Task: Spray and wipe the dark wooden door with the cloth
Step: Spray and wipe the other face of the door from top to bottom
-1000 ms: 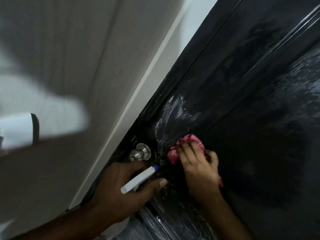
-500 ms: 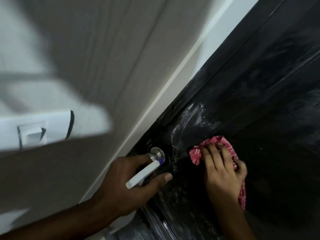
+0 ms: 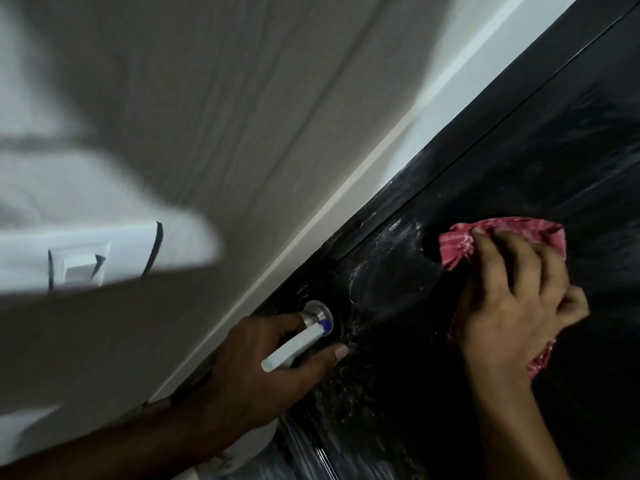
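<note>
The dark wooden door (image 3: 519,174) fills the right side, with whitish wet smears near its left edge. My right hand (image 3: 512,306) presses a crumpled red cloth (image 3: 502,233) flat against the door, fingers spread over it. My left hand (image 3: 263,368) grips a white spray bottle (image 3: 294,348) with a blue nozzle tip that points at the door, just in front of the round metal door knob (image 3: 317,311). The bottle's body is hidden under my hand.
A pale door frame edge (image 3: 346,209) runs diagonally beside the door. The grey wall (image 3: 207,98) lies to the left, with a white light switch (image 3: 83,268) in a bright patch of light.
My right hand has slid the red cloth up and to the right across the door. The left hand still holds the bottle by the knob. The view has shifted.
</note>
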